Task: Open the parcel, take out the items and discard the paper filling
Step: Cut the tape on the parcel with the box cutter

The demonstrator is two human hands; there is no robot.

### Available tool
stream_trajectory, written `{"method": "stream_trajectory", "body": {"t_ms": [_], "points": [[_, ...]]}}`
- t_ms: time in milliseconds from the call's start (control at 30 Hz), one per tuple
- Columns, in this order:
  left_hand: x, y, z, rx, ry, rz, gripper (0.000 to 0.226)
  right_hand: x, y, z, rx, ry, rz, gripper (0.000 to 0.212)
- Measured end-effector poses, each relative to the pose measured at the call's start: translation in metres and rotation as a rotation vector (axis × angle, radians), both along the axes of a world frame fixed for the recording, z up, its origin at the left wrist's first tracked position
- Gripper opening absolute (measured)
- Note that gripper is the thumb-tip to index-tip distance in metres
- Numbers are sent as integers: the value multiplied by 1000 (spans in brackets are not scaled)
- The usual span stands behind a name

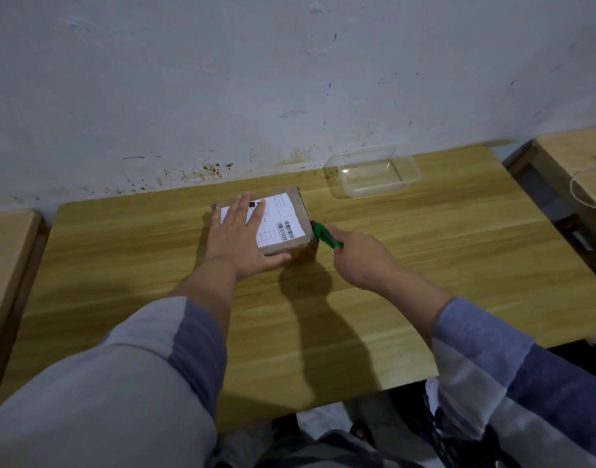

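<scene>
Left hand (240,237) lies flat, fingers spread, on the brown cardboard parcel (298,202); right hand (359,256) grips a green box cutter (327,238) at its 3 o'clock edge. A slipping blade could nick the pinning thumb.

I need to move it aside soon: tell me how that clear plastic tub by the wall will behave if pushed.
The clear tub looks thin-walled and empty, so probably light and easy to slide. Low and wide, it seems unlikely to tip. It may flex if squeezed.

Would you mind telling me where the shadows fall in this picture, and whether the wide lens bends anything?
Head view: the hands and arms cast a dark shadow on the table, running from the parcel toward the near edge; the table's edges bow from wide-angle distortion; the clear container shows small glare spots; the label's print is too small to read.
</scene>
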State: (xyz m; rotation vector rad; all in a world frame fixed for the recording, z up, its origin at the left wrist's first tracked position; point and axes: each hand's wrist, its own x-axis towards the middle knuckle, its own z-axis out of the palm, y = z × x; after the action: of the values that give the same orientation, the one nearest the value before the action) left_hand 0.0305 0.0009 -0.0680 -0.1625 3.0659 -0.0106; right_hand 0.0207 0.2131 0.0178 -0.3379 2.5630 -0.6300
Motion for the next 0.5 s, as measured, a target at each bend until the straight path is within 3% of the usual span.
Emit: {"method": "stream_trajectory", "body": {"t_ms": [233,500], "points": [[1,0,0,12,-6,4,119,13,9,-2,-31,-13,-34,59],[3,-1,1,34,-30,-9,123,22,21,-10,-333,-125,-384,57]]}}
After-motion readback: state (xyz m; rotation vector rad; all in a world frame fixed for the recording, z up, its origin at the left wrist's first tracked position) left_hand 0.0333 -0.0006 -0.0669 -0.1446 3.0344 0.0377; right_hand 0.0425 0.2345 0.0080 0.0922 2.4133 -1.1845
